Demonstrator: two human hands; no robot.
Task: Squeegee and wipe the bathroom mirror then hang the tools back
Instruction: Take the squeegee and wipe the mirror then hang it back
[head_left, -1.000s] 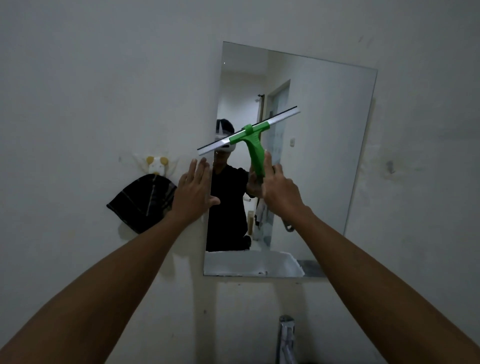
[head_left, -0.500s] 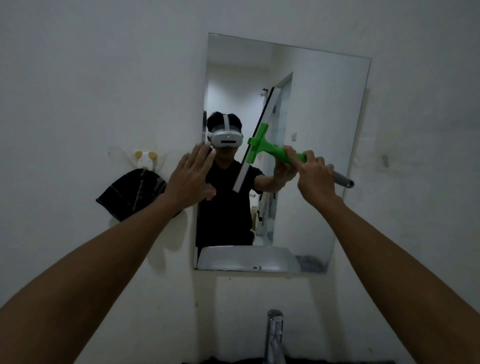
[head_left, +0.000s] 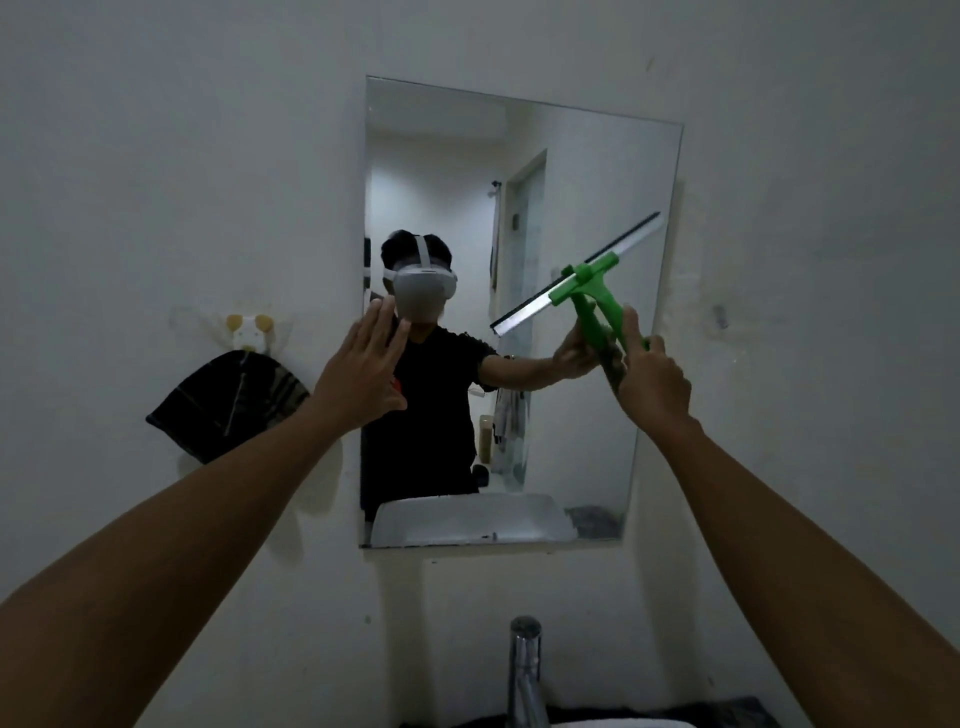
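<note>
A frameless rectangular mirror (head_left: 587, 171) hangs on the white wall. My right hand (head_left: 652, 376) grips the green handle of a squeegee (head_left: 595, 291), whose white blade slants up to the right against the mirror's right half. My left hand (head_left: 361, 371) is raised with fingers spread over the mirror's left edge, holding nothing. A dark cloth (head_left: 228, 402) hangs from a small yellow and white wall hook (head_left: 248, 327) left of the mirror.
A chrome tap (head_left: 525, 670) rises at the bottom centre above the edge of a sink. The mirror reflects a person in a black shirt, a basin and a doorway. A dark smudge (head_left: 719, 317) marks the wall right of the mirror.
My right hand has carried the squeegee to the mirror's right side, and the blade has turned from near vertical to slanting up right. My left hand stays open by the left edge.
</note>
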